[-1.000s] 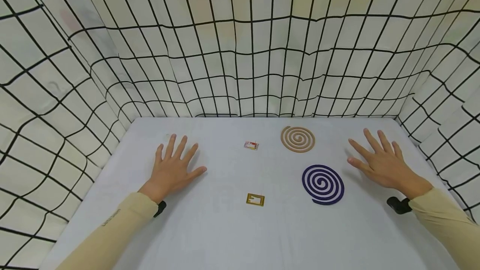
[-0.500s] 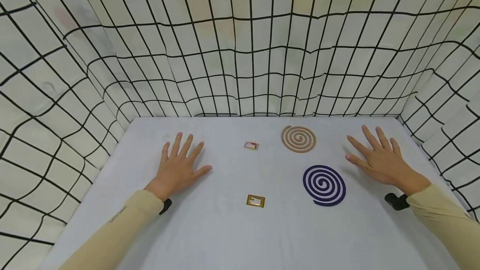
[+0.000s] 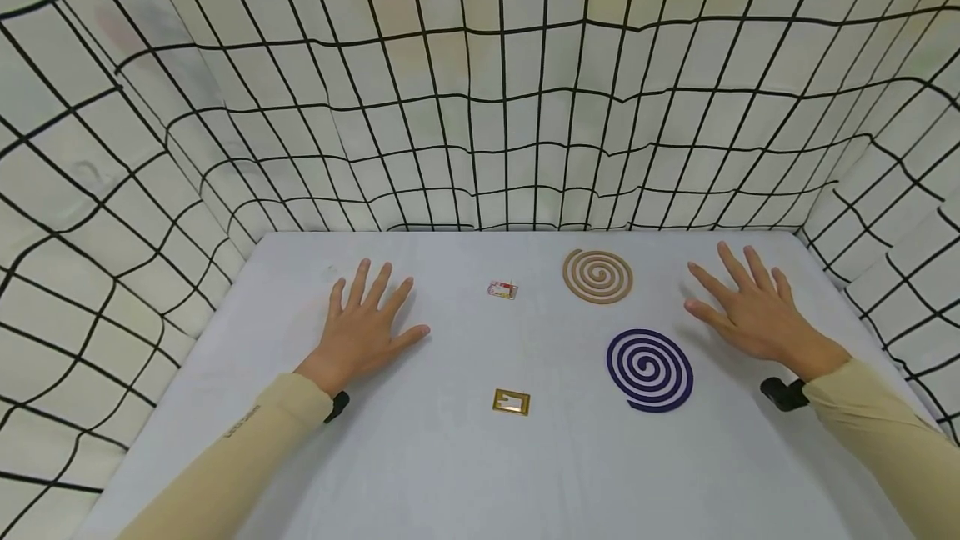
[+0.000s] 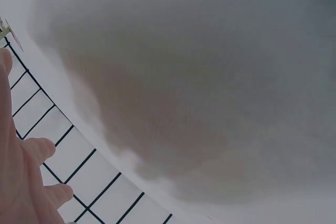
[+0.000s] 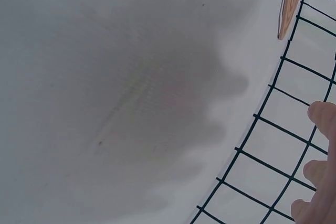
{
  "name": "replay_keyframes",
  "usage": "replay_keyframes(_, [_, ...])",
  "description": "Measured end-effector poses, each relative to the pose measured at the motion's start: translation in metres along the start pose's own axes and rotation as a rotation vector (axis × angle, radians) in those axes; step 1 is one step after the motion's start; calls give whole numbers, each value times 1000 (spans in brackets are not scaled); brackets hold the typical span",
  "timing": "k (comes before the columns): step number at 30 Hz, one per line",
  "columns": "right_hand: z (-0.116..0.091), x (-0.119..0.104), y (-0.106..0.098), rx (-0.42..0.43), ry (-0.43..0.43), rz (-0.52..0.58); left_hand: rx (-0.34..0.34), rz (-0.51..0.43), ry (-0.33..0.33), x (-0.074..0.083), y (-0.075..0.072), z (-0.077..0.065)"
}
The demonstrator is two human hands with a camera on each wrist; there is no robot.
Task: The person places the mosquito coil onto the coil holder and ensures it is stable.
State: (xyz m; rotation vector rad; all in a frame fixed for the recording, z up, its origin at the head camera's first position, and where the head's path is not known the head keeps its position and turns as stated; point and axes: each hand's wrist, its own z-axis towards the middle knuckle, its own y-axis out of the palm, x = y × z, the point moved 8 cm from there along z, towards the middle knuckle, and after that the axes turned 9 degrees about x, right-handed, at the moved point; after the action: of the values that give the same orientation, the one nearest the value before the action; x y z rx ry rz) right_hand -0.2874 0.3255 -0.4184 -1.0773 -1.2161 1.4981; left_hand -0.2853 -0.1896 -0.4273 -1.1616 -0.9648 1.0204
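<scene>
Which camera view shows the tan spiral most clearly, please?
The head view: the tan spiral appears whole there, nothing covers it, and its coils are distinct. The right wrist view shows what seems to be only part of it, strongly foreshortened and cut by the upper edge. The left wrist view shows none of it.

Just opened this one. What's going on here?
A person holds both hands, fingers spread, over a white table, and neither grips anything. The left hand is to the left of a small card and a gold rectangle. The right hand is to the right of a tan spiral and a purple spiral. All four things lie apart on the table, between the hands. Dark netting stands behind.
</scene>
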Motion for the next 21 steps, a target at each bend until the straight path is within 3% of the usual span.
replay_keyframes(21, [20, -12, 1, 28, -10, 28, 21, -23, 71, 22, 8, 17])
